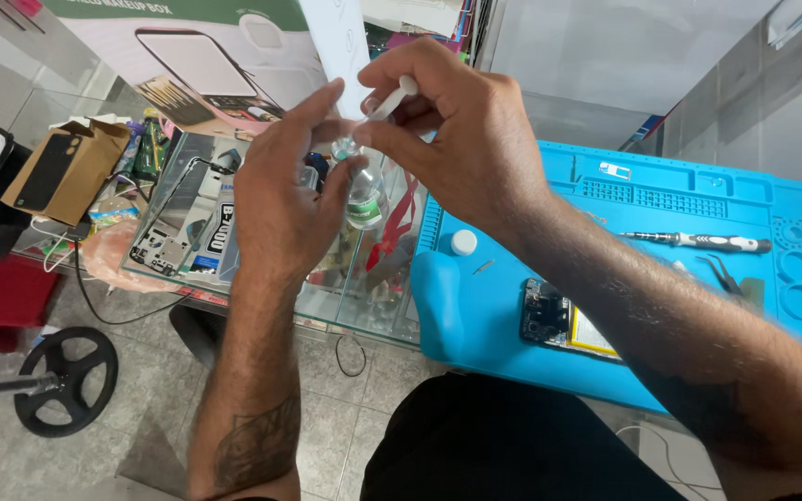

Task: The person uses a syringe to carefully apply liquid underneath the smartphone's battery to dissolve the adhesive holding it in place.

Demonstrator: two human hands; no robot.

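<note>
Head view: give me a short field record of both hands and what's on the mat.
left hand: holds a small clear bottle upright
right hand: pinches a white syringe pointed down at the bottle's mouth
white cap: lies on the blue mat, off the bottle
opened phone: on the mat's near part
screwdriver: on the mat, beyond the phone
tweezers: right of the phone

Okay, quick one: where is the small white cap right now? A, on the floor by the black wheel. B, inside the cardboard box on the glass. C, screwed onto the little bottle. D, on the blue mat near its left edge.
D: the white cap lies loose on the blue mat, while the left hand holds the small clear bottle uncapped.
</note>
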